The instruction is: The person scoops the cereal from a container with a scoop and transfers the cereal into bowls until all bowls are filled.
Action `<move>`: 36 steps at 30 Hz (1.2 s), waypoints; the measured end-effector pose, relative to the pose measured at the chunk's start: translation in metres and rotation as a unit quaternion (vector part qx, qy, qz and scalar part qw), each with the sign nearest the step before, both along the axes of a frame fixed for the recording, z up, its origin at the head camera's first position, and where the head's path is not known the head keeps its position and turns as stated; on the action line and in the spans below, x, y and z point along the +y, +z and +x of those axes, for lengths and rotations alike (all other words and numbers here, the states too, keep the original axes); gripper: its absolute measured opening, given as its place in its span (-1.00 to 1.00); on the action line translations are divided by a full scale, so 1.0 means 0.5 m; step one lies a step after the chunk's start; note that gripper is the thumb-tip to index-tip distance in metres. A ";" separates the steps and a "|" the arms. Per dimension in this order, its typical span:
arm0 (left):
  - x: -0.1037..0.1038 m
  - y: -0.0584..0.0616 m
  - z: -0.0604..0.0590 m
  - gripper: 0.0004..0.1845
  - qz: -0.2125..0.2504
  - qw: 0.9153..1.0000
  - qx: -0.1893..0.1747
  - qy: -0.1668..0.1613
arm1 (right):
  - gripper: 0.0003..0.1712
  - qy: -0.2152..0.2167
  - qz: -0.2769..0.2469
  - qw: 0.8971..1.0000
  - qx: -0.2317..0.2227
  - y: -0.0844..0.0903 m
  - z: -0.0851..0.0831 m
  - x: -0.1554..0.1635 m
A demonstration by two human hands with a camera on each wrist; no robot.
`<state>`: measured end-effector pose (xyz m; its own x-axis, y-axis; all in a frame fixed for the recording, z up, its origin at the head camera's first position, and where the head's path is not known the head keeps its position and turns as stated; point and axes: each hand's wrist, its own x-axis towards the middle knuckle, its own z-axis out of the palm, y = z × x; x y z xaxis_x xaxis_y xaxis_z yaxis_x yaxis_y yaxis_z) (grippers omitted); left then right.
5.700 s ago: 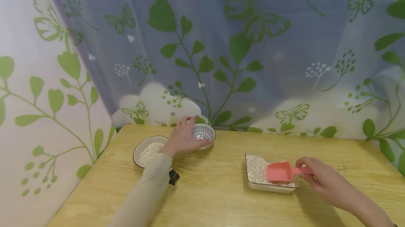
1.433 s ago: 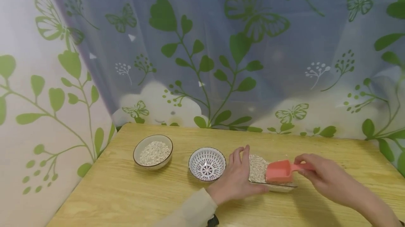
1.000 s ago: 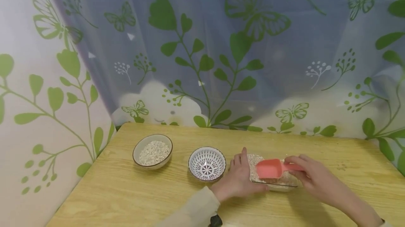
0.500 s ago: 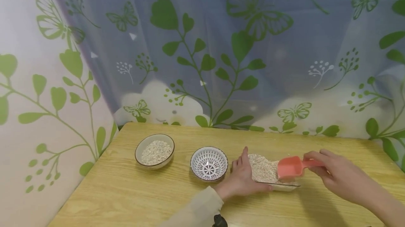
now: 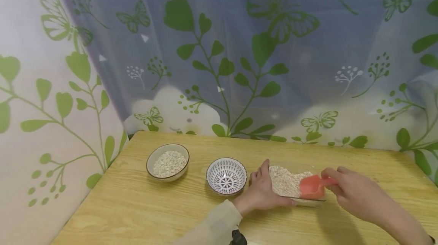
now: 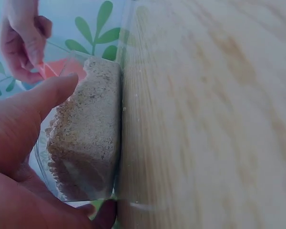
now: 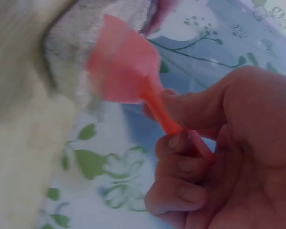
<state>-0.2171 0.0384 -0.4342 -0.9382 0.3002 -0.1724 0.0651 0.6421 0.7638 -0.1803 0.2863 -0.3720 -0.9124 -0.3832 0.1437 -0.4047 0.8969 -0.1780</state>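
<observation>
My left hand holds the left end of a clear rectangular container of rolled oats, its thumb along the near side. In the left wrist view the thumb lies across the container's side, with fingertips around its end. My right hand grips the handle of a pink scoop. The scoop's front edge dips into the oats at the container's right end, where they lie lower. In the right wrist view the fingers curl round the scoop handle.
Left of the container stands a small bowl with a black-and-white pattern and nothing in it. A larger cream bowl with oats sits farther left. The wooden table ends at a leaf-printed curtain behind.
My left hand has gone from the patterned bowl, which now stands nearer, to the container. The scoop slid left over the oats, rose at the right, then came down into them.
</observation>
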 end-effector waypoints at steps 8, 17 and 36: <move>0.002 -0.002 0.001 0.45 0.041 0.999 -0.019 0.026 | -0.77 0.022 -0.078 0.997 0.012 -0.058 -0.031 0.022; 0.011 -0.006 0.000 0.42 0.090 0.995 -0.033 0.035 | -0.58 0.132 -0.154 0.973 0.114 -0.122 -0.059 0.027; 0.010 -0.007 0.001 0.47 0.075 0.997 -0.023 0.024 | -0.69 0.076 -0.209 0.973 0.068 -0.138 -0.044 0.015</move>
